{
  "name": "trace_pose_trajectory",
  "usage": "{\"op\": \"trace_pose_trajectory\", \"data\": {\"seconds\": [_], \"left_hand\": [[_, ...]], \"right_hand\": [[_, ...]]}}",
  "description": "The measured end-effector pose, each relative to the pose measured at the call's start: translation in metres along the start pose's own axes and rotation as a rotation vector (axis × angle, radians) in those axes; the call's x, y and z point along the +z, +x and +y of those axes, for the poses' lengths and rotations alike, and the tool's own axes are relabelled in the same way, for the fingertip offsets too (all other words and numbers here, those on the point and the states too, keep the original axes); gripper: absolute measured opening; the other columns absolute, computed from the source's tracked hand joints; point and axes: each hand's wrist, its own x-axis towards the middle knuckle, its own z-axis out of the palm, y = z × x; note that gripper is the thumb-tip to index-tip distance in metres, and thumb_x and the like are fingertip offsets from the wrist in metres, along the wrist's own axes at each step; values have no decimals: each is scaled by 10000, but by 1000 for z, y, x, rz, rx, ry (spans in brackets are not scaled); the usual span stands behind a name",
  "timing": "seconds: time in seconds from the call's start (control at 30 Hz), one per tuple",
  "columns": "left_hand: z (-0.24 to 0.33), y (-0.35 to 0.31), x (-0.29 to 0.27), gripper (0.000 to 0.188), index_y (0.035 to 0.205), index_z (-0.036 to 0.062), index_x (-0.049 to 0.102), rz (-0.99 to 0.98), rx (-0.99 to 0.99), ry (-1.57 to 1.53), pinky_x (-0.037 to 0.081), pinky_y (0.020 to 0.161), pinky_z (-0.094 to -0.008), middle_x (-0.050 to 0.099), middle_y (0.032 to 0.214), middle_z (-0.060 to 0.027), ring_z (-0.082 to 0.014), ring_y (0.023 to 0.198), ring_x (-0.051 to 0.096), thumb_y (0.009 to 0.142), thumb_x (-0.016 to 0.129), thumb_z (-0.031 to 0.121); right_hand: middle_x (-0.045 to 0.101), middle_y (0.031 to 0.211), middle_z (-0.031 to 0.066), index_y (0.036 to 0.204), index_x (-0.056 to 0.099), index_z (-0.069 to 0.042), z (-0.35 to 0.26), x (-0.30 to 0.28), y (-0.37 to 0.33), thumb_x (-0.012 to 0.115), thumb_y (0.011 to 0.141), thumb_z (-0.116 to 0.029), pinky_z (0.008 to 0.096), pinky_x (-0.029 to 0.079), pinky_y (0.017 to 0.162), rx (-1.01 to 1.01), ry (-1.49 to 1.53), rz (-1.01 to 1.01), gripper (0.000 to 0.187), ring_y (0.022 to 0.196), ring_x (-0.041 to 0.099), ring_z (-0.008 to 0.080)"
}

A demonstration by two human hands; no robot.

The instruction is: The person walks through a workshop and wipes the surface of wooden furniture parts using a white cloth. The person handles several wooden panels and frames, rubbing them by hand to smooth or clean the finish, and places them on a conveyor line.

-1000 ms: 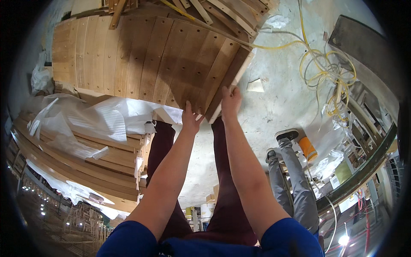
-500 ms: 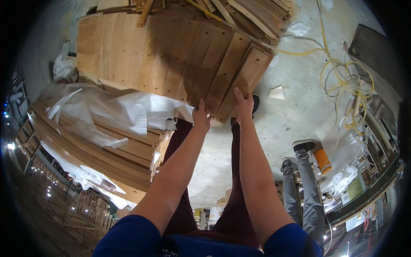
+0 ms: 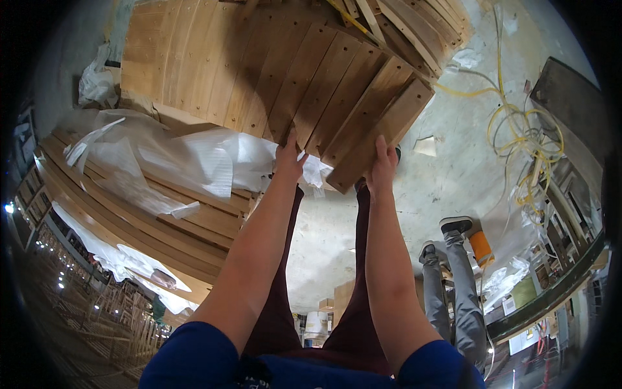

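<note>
A row of brown wooden boards point(image 3: 311, 78), with small round holes near their ends, lies side by side in front of me. The rightmost board point(image 3: 382, 133) sits at a slight angle, its near end sticking out past the others. My right hand point(image 3: 383, 165) is closed on that board's right edge close to its near end, with some fingers hidden by the wood. My left hand point(image 3: 291, 157) is at the near ends of the boards further left, one finger up against the wood. What its other fingers grip is partly hidden.
White foam wrap point(image 3: 201, 159) covers part of a stack of long timber point(image 3: 129, 214) at left. More wood pieces point(image 3: 414, 32) lie beyond the row. A yellow hose point(image 3: 518, 129) is coiled on the floor at right. A person's grey-trousered legs point(image 3: 463, 292) stand near an orange bucket point(image 3: 481, 247).
My hands have moved apart, the left one leftward and the right one slightly right. The rightmost board has shifted rightward and toward me. The row appears slightly higher and further right in view.
</note>
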Motion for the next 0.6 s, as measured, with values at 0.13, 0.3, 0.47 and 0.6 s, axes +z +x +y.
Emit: {"op": "trace_pose_trajectory", "data": {"seconds": [0.13,0.3,0.47,0.6], "left_hand": [[-18,-12,11,515,1064,66,444,59,181,67,430,794,-414,471,1004,-70,-195,914,488,743,726,353],[-33,-38,10,500,1020,-2,487,-155,518,732,437,786,-376,532,1026,-127,-276,892,539,715,739,304],[-23,-30,30,524,1068,-27,511,129,1208,1180,405,823,-435,561,985,-205,-358,952,531,710,710,300],[22,-23,69,434,1035,-21,535,-166,922,893,419,805,-407,565,952,-215,-355,927,539,759,671,285]], "right_hand": [[584,1031,98,1092,531,11,10,38,5,709,767,-232,317,423,839,-155,-232,117,444,939,545,196],[590,1011,127,1080,529,20,3,40,19,756,697,-270,340,424,840,-65,-301,151,532,948,552,237],[607,1000,140,1071,525,20,1,37,20,763,660,-285,335,454,796,-134,-618,14,564,911,580,234],[604,1000,139,1083,509,33,-5,53,20,749,677,-263,333,457,806,-19,-403,-98,556,912,579,220]]}}
